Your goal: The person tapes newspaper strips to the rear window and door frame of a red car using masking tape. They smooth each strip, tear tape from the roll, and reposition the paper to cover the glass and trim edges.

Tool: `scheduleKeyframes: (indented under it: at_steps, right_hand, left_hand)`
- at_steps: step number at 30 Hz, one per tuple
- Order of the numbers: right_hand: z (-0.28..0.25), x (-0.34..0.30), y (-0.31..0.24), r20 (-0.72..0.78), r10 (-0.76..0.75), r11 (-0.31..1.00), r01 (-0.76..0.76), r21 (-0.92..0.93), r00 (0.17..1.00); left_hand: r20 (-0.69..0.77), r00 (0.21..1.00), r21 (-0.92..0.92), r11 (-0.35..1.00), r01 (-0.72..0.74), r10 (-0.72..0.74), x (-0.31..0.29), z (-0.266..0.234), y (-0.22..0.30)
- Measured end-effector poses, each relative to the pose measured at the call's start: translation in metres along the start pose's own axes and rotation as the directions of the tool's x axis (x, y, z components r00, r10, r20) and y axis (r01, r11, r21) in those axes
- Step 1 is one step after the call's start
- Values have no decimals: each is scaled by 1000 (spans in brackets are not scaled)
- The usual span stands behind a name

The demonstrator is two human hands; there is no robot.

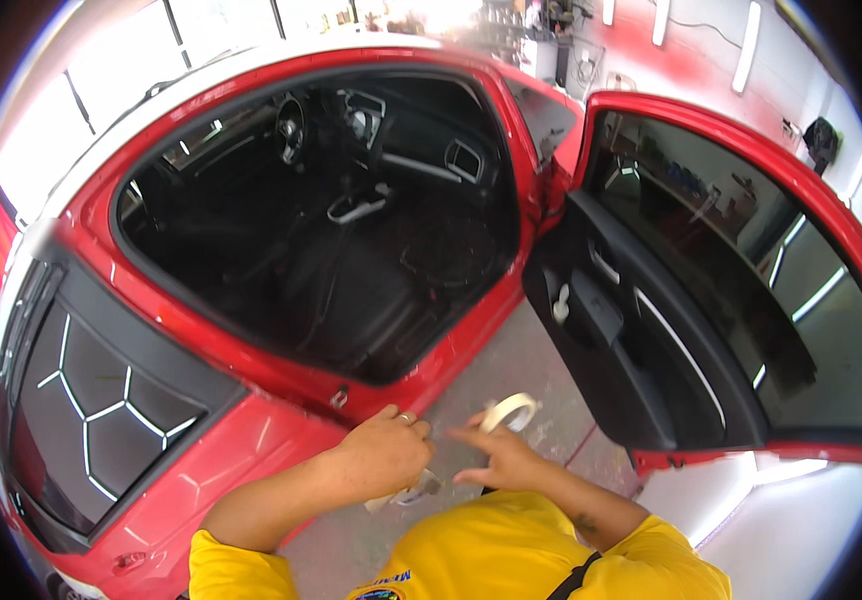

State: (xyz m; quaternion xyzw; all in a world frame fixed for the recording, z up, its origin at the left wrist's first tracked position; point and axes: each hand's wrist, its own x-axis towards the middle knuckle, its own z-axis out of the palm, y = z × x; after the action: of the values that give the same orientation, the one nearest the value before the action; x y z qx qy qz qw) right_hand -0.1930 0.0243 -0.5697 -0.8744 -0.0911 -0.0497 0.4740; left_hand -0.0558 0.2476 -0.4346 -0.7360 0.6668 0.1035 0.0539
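In front of me, my left hand is closed, knuckles up, near the rear edge of the red car's door opening. Below it shows a crumpled whitish piece with a pale strip; what the fingers grip is hidden. A roll of cream masking tape sits at my right hand, seemingly hooked on its fingers. That hand's index finger and thumb reach toward my left hand, a little apart from it and slightly blurred.
The red car stands to the left and ahead, its dark interior showing. At right the front door hangs wide open, with a small white object by its handle. Grey floor lies between. Cluttered shelves stand far behind.
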Motion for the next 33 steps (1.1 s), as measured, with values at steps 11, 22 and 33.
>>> scheduleKeyframes:
  at_steps: [11, 22, 33]
  right_hand:
    - [-102, 136, 56, -259, -50, 987, 88, 138, 965]
    - [-160, 230, 120, -527, -54, 996, 83, 33, 848]
    - [-215, 240, 181, -776, 80, 994, -109, 14, 626]
  left_hand:
    - [-72, 995, 39, 996, 74, -71, 111, -158, -92]
    - [-241, 967, 152, 987, -48, 84, 198, -213, -197]
    - [-512, 859, 495, 806, 323, -30, 361, -222, -380]
